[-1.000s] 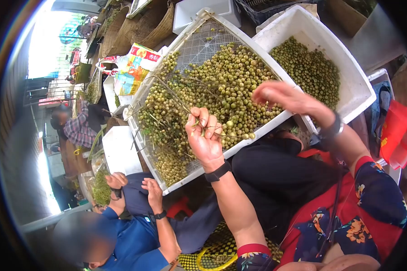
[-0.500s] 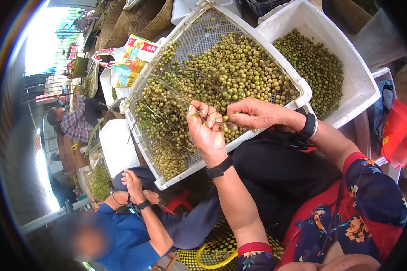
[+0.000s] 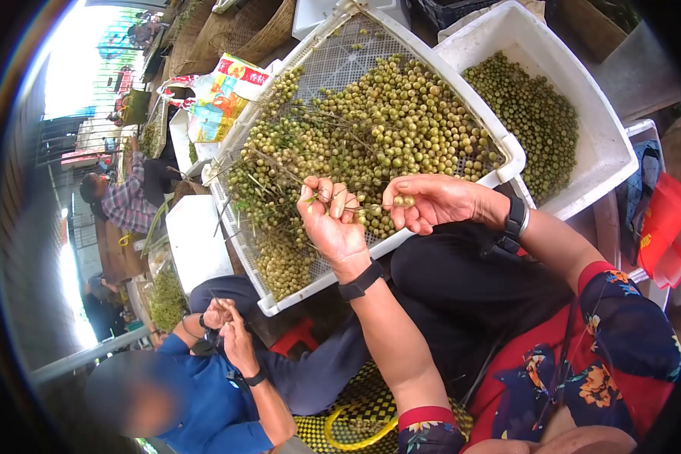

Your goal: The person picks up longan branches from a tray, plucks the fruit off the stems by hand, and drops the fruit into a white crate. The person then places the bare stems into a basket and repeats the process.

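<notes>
My left hand (image 3: 334, 225), palm up with curled fingers, pinches a thin twig (image 3: 310, 195) over the near side of a white mesh tray (image 3: 333, 277). To its right, my right hand (image 3: 448, 203) is closed around a few small round green fruits (image 3: 403, 201) between thumb and fingers. A thin stem runs between the two hands. Beneath them the tray holds a broad heap of yellow-green round fruits (image 3: 424, 98), with loose stems and leaves mixed in on its left side.
A white foam box (image 3: 609, 151) of smaller green fruits stands to the right, near a red bag (image 3: 667, 227). Beyond the tray lies a printed plastic bag (image 3: 218, 102). A co-worker in blue (image 3: 219, 401) sits at the left; another person in a checked shirt (image 3: 129, 198) is farther off.
My right hand has opened slightly and turned, now showing fruits at its fingertips. My left hand has shifted a little left and down. The co-worker's hands have come together.
</notes>
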Tool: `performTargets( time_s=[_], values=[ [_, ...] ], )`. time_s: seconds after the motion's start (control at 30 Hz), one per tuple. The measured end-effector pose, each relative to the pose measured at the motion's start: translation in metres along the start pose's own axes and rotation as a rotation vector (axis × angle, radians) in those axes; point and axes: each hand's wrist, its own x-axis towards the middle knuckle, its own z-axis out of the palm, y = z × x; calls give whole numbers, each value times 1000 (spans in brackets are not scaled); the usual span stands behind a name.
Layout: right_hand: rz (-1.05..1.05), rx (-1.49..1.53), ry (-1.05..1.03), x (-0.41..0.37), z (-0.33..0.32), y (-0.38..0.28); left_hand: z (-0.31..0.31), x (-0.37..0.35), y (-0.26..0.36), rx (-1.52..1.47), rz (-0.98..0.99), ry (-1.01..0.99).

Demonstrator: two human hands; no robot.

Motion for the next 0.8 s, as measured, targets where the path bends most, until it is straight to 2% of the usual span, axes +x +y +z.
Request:
performTargets(
  time_s=[0.13,0.23,0.3,0.43,0.47,0.5,0.57,0.6,0.63,0.7,0.8],
  values=[
    [9,-74,20,-5,-1,2,-2,0,2,41,31,14],
    [-66,-206,107,-1,-3,6,0,-2,0,55,42,69],
    [-279,-277,328,1,-3,7,1,-1,-3,211,148,266],
    [-473,-442,584,8,-21,1,4,-3,-9,126,168,303],
    [-407,-286,502,4,-19,-7,1,-2,-9,125,172,298],
    [-410,-289,500,4,-15,-9,-1,-1,-9,56,126,270],
    [-284,-92,354,6,-6,-8,-5,0,-10,-13,78,237],
    [-249,-93,197,9,-12,-5,-6,0,-12,-50,50,221],
    [-213,-119,135,11,-12,-1,-8,0,-13,-86,22,207],
    [-204,-276,127,13,2,0,-4,-1,-14,-96,19,202],
    [-280,-329,76,21,9,3,-3,-3,-18,60,112,298]
  ],
)
